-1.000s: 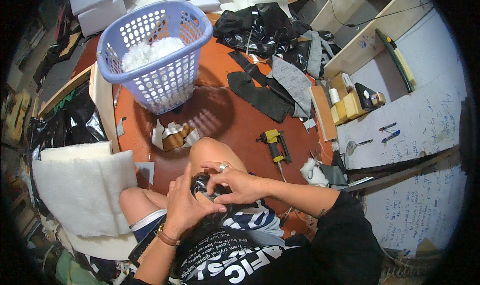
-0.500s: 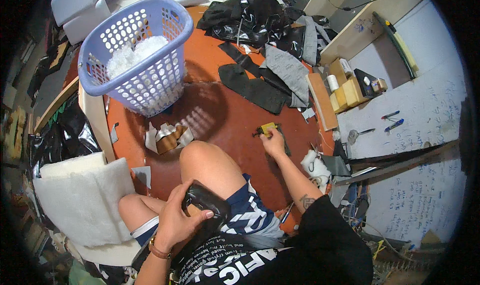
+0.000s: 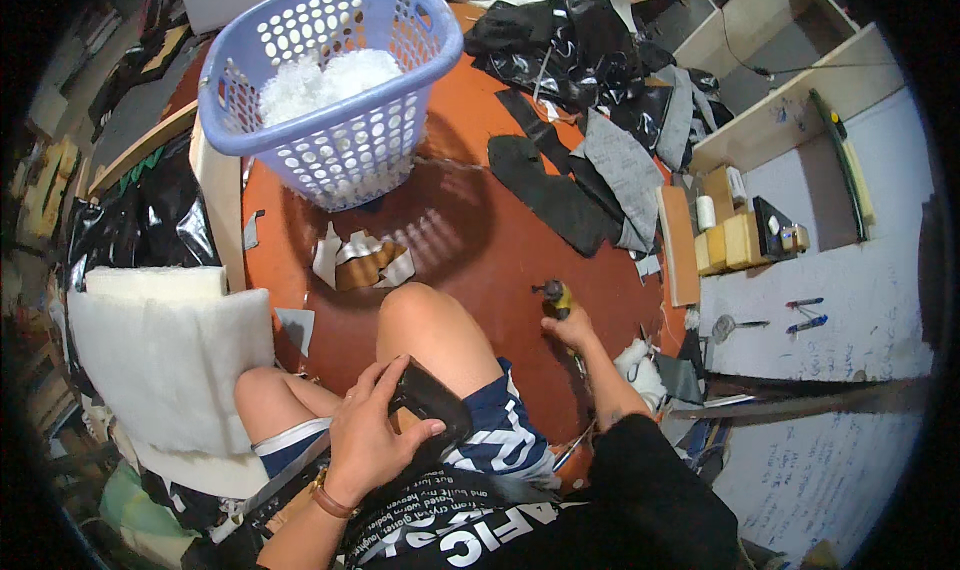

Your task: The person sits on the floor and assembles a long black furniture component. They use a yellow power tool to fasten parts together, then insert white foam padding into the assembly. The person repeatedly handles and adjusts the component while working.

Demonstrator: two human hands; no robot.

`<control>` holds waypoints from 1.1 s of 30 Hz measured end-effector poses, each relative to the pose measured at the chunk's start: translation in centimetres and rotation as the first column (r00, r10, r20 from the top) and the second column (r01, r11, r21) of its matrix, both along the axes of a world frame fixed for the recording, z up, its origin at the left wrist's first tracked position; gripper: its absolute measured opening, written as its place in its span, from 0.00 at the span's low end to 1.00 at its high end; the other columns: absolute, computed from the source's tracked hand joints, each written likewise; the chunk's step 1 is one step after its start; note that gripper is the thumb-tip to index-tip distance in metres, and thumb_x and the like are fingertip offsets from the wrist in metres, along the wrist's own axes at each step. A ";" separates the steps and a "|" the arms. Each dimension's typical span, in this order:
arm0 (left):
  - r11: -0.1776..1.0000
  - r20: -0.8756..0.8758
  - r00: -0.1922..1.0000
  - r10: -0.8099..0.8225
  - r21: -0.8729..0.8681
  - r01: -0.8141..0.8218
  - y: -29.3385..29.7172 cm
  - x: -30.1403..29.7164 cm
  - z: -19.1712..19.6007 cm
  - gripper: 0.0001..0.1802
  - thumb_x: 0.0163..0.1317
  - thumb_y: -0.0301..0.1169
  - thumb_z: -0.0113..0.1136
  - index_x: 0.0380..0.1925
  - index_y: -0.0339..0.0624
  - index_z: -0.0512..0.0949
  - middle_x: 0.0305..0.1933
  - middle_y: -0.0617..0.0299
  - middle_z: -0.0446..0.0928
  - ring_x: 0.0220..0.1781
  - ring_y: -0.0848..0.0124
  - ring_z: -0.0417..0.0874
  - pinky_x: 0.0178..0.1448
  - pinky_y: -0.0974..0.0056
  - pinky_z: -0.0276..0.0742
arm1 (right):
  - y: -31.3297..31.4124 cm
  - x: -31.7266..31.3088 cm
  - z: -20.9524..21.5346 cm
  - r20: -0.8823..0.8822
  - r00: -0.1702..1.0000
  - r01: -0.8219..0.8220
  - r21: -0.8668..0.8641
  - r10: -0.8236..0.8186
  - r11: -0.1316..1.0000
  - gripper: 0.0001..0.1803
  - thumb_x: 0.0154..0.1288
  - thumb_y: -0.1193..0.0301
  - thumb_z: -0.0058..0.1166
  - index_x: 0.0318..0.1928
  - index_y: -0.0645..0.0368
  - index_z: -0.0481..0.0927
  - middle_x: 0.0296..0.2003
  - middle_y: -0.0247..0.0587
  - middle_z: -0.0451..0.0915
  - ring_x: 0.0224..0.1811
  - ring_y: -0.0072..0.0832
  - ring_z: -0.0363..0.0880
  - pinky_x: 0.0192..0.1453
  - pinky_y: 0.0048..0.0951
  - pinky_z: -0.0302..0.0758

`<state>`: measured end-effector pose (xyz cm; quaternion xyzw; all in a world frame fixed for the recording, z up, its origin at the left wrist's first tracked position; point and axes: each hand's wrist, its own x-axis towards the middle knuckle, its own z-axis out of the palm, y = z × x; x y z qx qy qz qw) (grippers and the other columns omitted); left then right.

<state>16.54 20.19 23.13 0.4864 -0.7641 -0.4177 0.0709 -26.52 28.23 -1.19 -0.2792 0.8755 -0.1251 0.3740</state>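
Close to my lap, my left hand [image 3: 372, 432] is closed around a black, glossy covered pad [image 3: 438, 406]. A tan bare patch shows on it beside my thumb, and its lower part is hidden by my hand and shirt. Out to the right, over the red-brown floor, my right hand [image 3: 574, 332] is wrapped round a yellow-and-black staple gun [image 3: 557, 298], seen partly end-on. The tool is apart from the pad, beyond my raised knee.
A lilac basket [image 3: 345, 135] of white fluffy stuffing stands ahead. Dark and grey fabric pieces [image 3: 545, 195] and black sheeting [image 3: 560, 45] lie at the far right. White padding [image 3: 170, 370] sits at my left. A shelf board [image 3: 740, 315] with pens and yellow blocks is on the right.
My right hand has lifted the staple gun off the floor and turned it, so its end now points upward in view. The left hand keeps its hold on the pad. The view has shifted slightly.
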 end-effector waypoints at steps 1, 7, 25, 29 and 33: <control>1.000 -0.007 1.000 -0.022 -0.012 0.022 -0.3 -0.6 0.2 0.50 0.51 0.45 0.85 0.74 0.43 0.73 0.69 0.44 0.76 0.66 0.45 0.82 0.69 0.49 0.79 | 1.9 -1.1 0.0 0.100 0.994 -0.039 0.008 0.038 0.999 0.34 0.63 0.59 0.74 0.65 0.61 0.80 0.57 0.47 0.87 0.58 0.36 0.86 0.65 0.41 0.80; 0.999 -0.004 1.000 0.025 -0.032 -0.026 0.3 0.8 0.0 0.50 0.51 0.45 0.85 0.73 0.43 0.73 0.68 0.43 0.77 0.67 0.45 0.82 0.70 0.48 0.79 | 5.4 13.0 27.4 0.334 0.827 -0.389 -0.243 0.453 0.889 0.25 0.68 0.61 0.69 0.60 0.61 0.85 0.44 0.39 0.90 0.47 0.29 0.87 0.58 0.37 0.83; 0.989 0.044 0.996 0.072 -0.130 -0.066 3.0 1.9 0.2 0.52 0.51 0.51 0.83 0.76 0.49 0.72 0.72 0.46 0.76 0.67 0.42 0.81 0.70 0.44 0.78 | 9.2 23.6 30.8 0.053 0.765 -0.629 -0.158 0.642 0.762 0.27 0.61 0.63 0.71 0.60 0.59 0.84 0.38 0.53 0.91 0.40 0.48 0.92 0.50 0.43 0.86; 0.992 -0.125 0.992 -0.022 0.118 0.037 0.3 4.1 0.3 0.54 0.54 0.50 0.84 0.77 0.41 0.69 0.69 0.45 0.79 0.68 0.49 0.82 0.73 0.50 0.77 | 9.1 19.5 28.7 0.219 0.700 -0.577 -0.386 0.679 0.720 0.27 0.63 0.66 0.73 0.61 0.59 0.84 0.46 0.51 0.91 0.49 0.33 0.91 0.59 0.38 0.84; 0.724 -0.352 0.928 -0.126 0.607 0.328 -3.3 10.2 -3.5 0.61 0.54 0.54 0.86 0.78 0.32 0.65 0.70 0.50 0.79 0.70 0.63 0.79 0.75 0.61 0.74 | 9.3 13.8 27.8 0.402 0.829 -0.182 -0.462 0.388 0.868 0.34 0.67 0.66 0.73 0.70 0.62 0.77 0.59 0.40 0.86 0.60 0.29 0.84 0.67 0.37 0.79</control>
